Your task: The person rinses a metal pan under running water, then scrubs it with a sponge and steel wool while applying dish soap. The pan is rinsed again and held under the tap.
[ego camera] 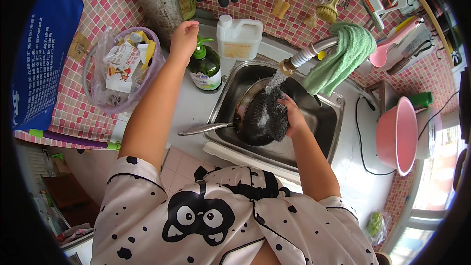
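Note:
Water runs from a faucet [289, 67] with a corrugated white hose section into a stainless steel sink [323, 125]. Beneath the stream sits a dark frying pan [250, 117], tilted in the basin, its metal handle [206, 129] reaching over the left rim. My right hand [293, 115] grips a dark grey mesh scouring pad [276, 116] inside the pan, wet from the stream. My left hand [184, 40] is raised with curled fingers beside the green pump of a dish soap bottle [206, 70]; its palm is hidden.
A white plastic jug [240, 38] stands behind the sink. A green towel [340, 57] hangs over the faucet pipe. Left is a lilac-rimmed bin [156, 62] of wrappers; right, a pink basin [395, 136] and a black cord [362, 147]. Brushes [327, 11] hang on the tiled wall.

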The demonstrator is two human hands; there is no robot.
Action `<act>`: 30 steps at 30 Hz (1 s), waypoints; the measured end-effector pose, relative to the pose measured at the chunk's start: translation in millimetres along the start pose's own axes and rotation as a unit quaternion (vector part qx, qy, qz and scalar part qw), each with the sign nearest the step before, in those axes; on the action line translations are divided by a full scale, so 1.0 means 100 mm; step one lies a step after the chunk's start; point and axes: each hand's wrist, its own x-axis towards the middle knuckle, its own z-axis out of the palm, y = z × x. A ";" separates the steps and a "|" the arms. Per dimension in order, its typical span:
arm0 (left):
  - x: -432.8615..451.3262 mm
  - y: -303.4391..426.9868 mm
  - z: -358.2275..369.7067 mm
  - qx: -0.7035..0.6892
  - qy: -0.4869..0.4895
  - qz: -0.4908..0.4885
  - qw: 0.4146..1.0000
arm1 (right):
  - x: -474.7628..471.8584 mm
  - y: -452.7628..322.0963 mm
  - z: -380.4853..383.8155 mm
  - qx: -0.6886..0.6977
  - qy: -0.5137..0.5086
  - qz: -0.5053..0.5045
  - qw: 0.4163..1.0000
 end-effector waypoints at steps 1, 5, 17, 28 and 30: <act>0.01 0.05 0.04 -0.014 -0.003 -0.005 1.000 | 0.06 -0.01 0.09 0.045 -0.061 0.026 0.997; 0.02 0.07 0.06 -0.035 -0.013 -0.064 0.997 | 0.27 -0.08 0.62 0.154 -0.256 0.111 0.948; 0.10 -0.08 0.22 0.000 -0.071 -0.106 0.992 | 0.85 -0.24 1.52 0.201 -0.393 0.063 0.895; 0.26 -0.41 0.26 0.032 -0.052 -0.036 0.997 | 0.93 -0.16 1.53 0.247 -0.424 0.071 0.868; 0.29 -0.45 0.26 0.035 -0.051 -0.026 0.998 | 0.93 -0.17 1.51 0.245 -0.425 0.087 0.867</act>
